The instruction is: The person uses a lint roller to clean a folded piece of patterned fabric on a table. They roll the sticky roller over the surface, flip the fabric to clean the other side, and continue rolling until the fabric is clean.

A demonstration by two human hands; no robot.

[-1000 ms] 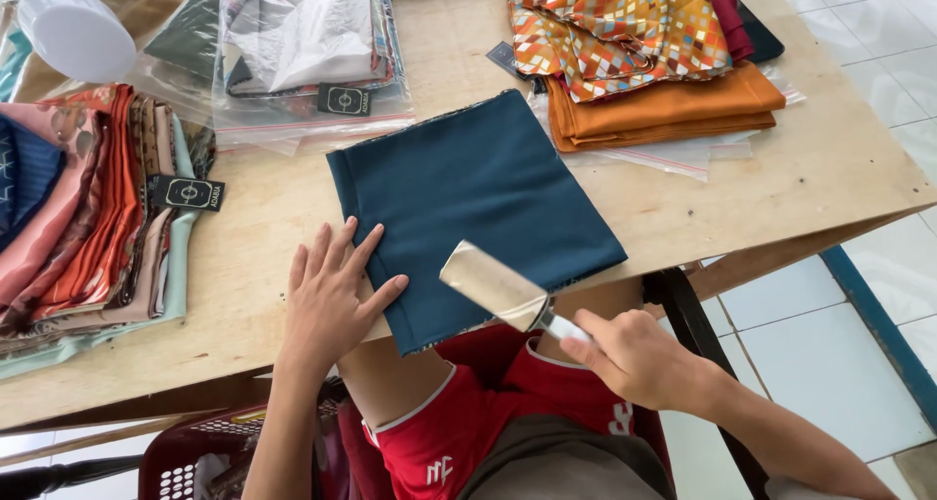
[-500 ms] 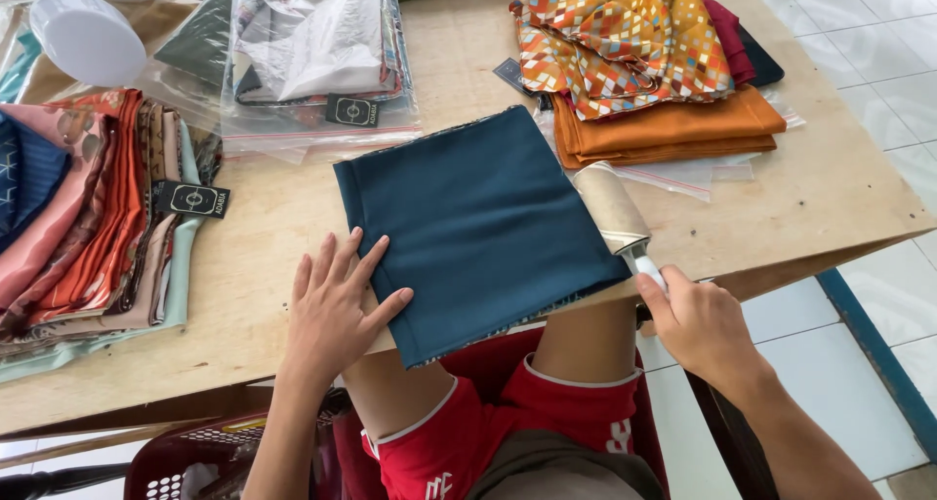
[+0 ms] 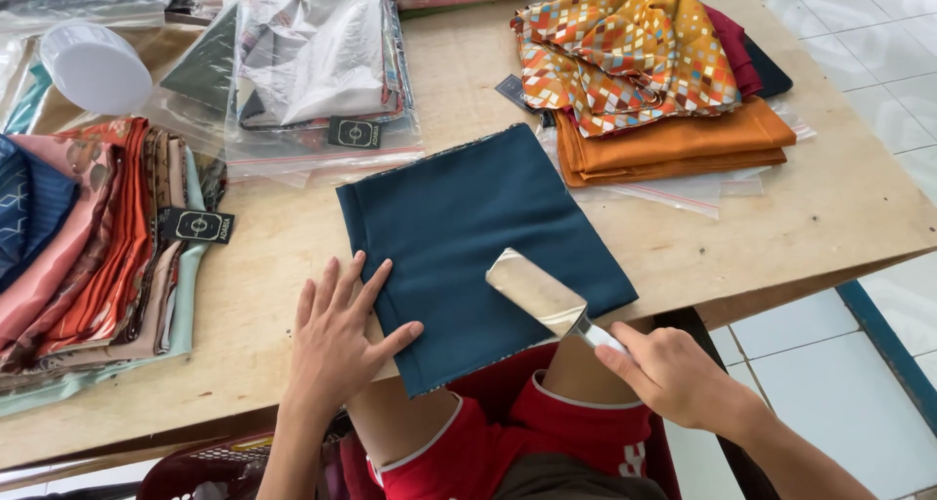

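A folded teal cloth [image 3: 478, 237] lies flat near the front edge of the wooden counter [image 3: 839, 207], its near corner hanging slightly past that edge, over the person's lap. The cloth sits turned a little, so its sides run at a slant to the counter's edge.

The left hand [image 3: 337, 339] rests palm down with fingers spread, straddling the cloth's near-left edge: the fingertips press on the cloth, the heel of the hand on bare wood. The right hand [image 3: 673, 373] is off the counter's edge, closed around the handle of a lint roller [image 3: 537, 293]. The roller's pale cylinder lies on the near-right part of the cloth, its long axis running from upper left to lower right, roughly in line with the handle and the right forearm. So the cloth lies ahead of both hands, with most of its surface beyond and to the left of the roller; the right hand is the one working on it, the left only pins it.

Around it: a stack of folded fabrics in pink and orange [image 3: 88, 237] at the left, bagged fabrics [image 3: 312, 71] behind, a white bowl [image 3: 96, 68] at the far left, and an orange stack topped with a patterned cloth [image 3: 644, 71] at the right, well apart from the roller.
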